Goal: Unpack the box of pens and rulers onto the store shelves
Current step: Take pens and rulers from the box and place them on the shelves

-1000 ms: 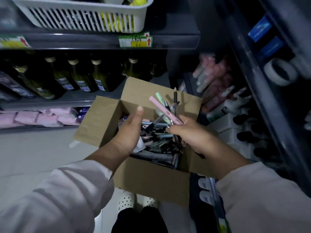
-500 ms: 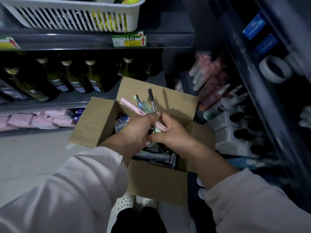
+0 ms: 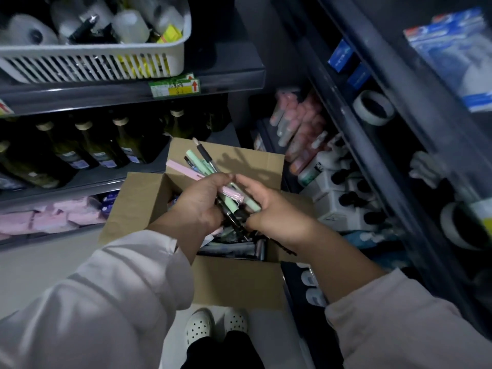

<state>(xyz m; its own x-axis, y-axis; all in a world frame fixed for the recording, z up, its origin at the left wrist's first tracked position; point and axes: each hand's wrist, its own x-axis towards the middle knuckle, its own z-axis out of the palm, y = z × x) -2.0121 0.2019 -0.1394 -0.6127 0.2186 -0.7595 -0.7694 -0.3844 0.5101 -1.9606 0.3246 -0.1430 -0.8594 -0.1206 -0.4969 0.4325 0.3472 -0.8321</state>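
Note:
An open cardboard box (image 3: 234, 283) sits below me, with several dark pens (image 3: 234, 245) lying loose inside. Above it I hold a bundle of pens (image 3: 198, 162), pink, mint green and black, their tips fanning up to the left. My left hand (image 3: 202, 201) grips the bundle from the left. My right hand (image 3: 269, 209) curls round its lower end from the right. Both hands meet over the middle of the box.
A white slotted basket (image 3: 93, 62) of bottles stands on the upper left shelf, dark glass bottles (image 3: 106, 145) below it, pink packs (image 3: 50, 217) lower still. Right-hand shelves hold tape rolls (image 3: 374, 107), white pump bottles (image 3: 338, 193) and blue packets. My white shoes (image 3: 215, 324) are on the pale floor.
My left hand came across and closed on the pen bundle held by my right hand. The view tilted, showing more of the upper basket.

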